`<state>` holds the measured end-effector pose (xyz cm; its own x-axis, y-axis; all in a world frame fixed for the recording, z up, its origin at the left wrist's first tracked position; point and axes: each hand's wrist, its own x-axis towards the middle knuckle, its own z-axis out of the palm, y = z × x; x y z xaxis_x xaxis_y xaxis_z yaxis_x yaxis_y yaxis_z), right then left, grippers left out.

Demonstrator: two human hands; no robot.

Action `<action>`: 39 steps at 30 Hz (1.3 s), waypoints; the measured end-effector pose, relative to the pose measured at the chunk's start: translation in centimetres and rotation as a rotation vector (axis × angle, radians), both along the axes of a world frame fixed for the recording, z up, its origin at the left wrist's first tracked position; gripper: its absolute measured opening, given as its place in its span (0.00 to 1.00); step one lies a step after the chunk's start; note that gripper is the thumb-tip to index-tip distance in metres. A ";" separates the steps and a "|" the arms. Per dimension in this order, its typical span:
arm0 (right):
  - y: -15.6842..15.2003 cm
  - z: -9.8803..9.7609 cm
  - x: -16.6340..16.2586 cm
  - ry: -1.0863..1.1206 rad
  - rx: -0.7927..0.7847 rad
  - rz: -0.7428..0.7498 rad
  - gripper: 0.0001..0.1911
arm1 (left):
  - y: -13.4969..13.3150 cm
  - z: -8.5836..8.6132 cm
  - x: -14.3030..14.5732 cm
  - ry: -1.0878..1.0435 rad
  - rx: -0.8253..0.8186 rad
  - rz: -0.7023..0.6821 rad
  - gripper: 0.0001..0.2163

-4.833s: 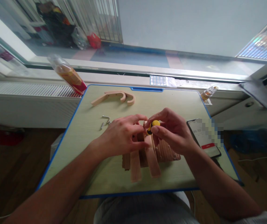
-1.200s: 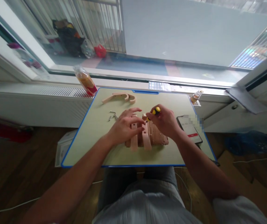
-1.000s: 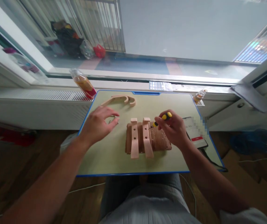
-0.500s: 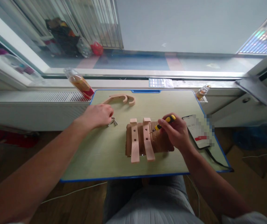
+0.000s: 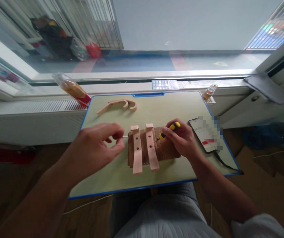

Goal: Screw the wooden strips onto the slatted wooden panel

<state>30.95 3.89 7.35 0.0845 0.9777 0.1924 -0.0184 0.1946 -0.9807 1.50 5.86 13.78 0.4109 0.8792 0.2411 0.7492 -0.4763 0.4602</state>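
Thumb and forefinger of my left hand (image 5: pixel 99 142) pinch a thin metal screw (image 5: pixel 125 136), its end poking out toward the cardboard. My right hand (image 5: pixel 183 138) is closed around a yellow-and-black screwdriver (image 5: pixel 174 126), tip angled down and left. Beneath the tip lies a brown corrugated cardboard piece (image 5: pixel 167 148). Across it rest two pale wooden hooks, a left one (image 5: pixel 137 155) and a right one (image 5: pixel 152 153), side by side, each with two dark holes. My left fingers are just left of the cardboard, above the table.
Two more curved wooden hooks (image 5: pixel 122 101) lie at the back left of the blue-edged table (image 5: pixel 107 180). A phone (image 5: pixel 203 135) with a dark strap is at the right. Bottles, an orange-red one (image 5: pixel 74 92) and a small one (image 5: pixel 209 92), stand beyond the back corners.
My left hand has come from the loose screws toward the cardboard, now with a screw in its fingers. My right hand still holds the screwdriver by the right hook. The view has shifted slightly.
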 end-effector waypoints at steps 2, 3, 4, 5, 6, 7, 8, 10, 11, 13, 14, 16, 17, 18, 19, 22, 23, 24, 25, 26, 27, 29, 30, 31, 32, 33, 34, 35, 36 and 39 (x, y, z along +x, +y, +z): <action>0.0 -0.2 -0.1 -0.009 0.006 0.029 0.17 | -1.6 -0.1 1.8 -0.064 -0.033 -0.104 0.02; -0.1 -0.3 -0.1 -0.007 0.004 0.042 0.17 | -1.9 -0.3 2.6 -0.067 -0.066 -0.143 0.03; -0.1 -0.4 -0.1 -0.005 0.001 0.053 0.16 | -2.0 -0.6 3.2 -0.074 -0.086 -0.167 0.03; -0.1 -0.5 -0.1 -0.004 -0.003 0.063 0.16 | -1.9 -0.9 3.8 -0.084 -0.094 -0.179 0.03; -0.2 -0.5 0.0 -0.004 -0.006 0.073 0.16 | -1.7 -1.2 4.3 -0.095 -0.095 -0.186 0.04; -0.2 -0.6 0.0 -0.005 -0.009 0.080 0.17 | -1.5 -1.6 4.7 -0.106 -0.093 -0.192 0.04; -0.2 -0.7 0.0 -0.007 -0.013 0.085 0.17 | -1.3 -1.9 5.1 -0.117 -0.091 -0.200 0.05; -0.2 -0.7 0.0 0.000 -0.019 0.084 0.18 | -1.0 -2.4 5.7 -0.139 -0.092 -0.218 0.06; -0.2 -0.8 0.0 0.005 -0.021 0.080 0.18 | -1.0 -2.7 5.9 -0.150 -0.100 -0.226 0.06; -0.1 -0.8 -0.1 0.017 -0.026 0.072 0.19 | -0.9 -3.2 6.2 -0.165 -0.121 -0.242 0.07; 0.0 -0.9 -0.1 0.023 -0.029 0.070 0.19 | -0.8 -3.5 6.4 -0.167 -0.131 -0.249 0.07; 0.0 -0.9 -0.1 0.033 -0.036 0.066 0.20 | -0.8 -4.0 6.6 -0.156 -0.148 -0.266 0.08; 0.1 -0.9 -0.2 0.037 -0.037 0.065 0.20 | -0.7 -4.2 6.6 -0.148 -0.154 -0.272 0.08; 0.1 -0.9 -0.2 0.040 -0.035 0.062 0.20 | -0.7 -4.4 6.7 -0.140 -0.162 -0.276 0.08; 0.1 -0.9 -0.2 0.041 -0.030 0.060 0.20 | -0.7 -4.6 6.8 -0.135 -0.173 -0.278 0.08; 0.1 -1.0 -0.2 0.039 -0.006 0.061 0.18 | -0.6 -4.9 7.1 -0.149 -0.211 -0.267 0.07; 0.1 -1.1 -0.2 0.038 -0.003 0.065 0.17 | -0.6 -5.0 7.2 -0.163 -0.223 -0.258 0.07; 0.0 -1.1 -0.2 0.037 -0.001 0.068 0.17 | -0.7 -5.1 7.3 -0.181 -0.234 -0.248 0.07; 0.0 -1.2 -0.2 0.036 -0.002 0.071 0.17 | -0.7 -5.2 7.3 -0.200 -0.245 -0.234 0.07; 0.0 -1.2 -0.2 0.034 -0.002 0.071 0.17 | -0.7 -5.3 7.4 -0.218 -0.258 -0.218 0.07; 0.0 -1.2 -0.1 0.031 -0.003 0.071 0.17 | -0.7 -5.4 7.4 -0.233 -0.271 -0.204 0.07; 0.0 -1.2 -0.1 0.023 0.000 0.064 0.18 | -0.8 -5.7 7.4 -0.251 -0.291 -0.176 0.06; 0.0 -1.2 -0.1 0.019 0.004 0.060 0.18 | -0.8 -5.8 7.4 -0.256 -0.298 -0.164 0.06; 0.0 -1.2 -0.1 0.017 0.008 0.059 0.17 | -0.8 -5.9 7.4 -0.260 -0.305 -0.156 0.06; 0.0 -1.2 -0.1 0.015 0.014 0.060 0.17 | -0.8 -5.9 7.4 -0.263 -0.313 -0.151 0.06; 0.0 -1.2 -0.2 0.014 0.020 0.063 0.16 | -0.8 -5.9 7.4 -0.268 -0.321 -0.145 0.06; 0.0 -1.2 -0.2 0.015 0.025 0.068 0.16 | -0.9 -5.9 7.4 -0.273 -0.328 -0.139 0.06; 0.0 -1.2 -0.2 0.015 0.029 0.072 0.15 | -0.9 -5.9 7.4 -0.274 -0.328 -0.131 0.06; 0.0 -1.3 -0.2 0.017 0.032 0.073 0.15 | -0.9 -5.8 7.4 -0.269 -0.319 -0.124 0.05; 0.1 -1.4 -0.3 0.012 0.019 0.072 0.16 | -0.9 -5.8 7.5 -0.229 -0.266 -0.105 0.05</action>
<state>30.70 3.95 5.99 0.0169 0.9775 0.2104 -0.0446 0.2110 -0.9765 8.98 4.93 8.00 0.4638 0.8796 0.1058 0.5662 -0.3861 0.7282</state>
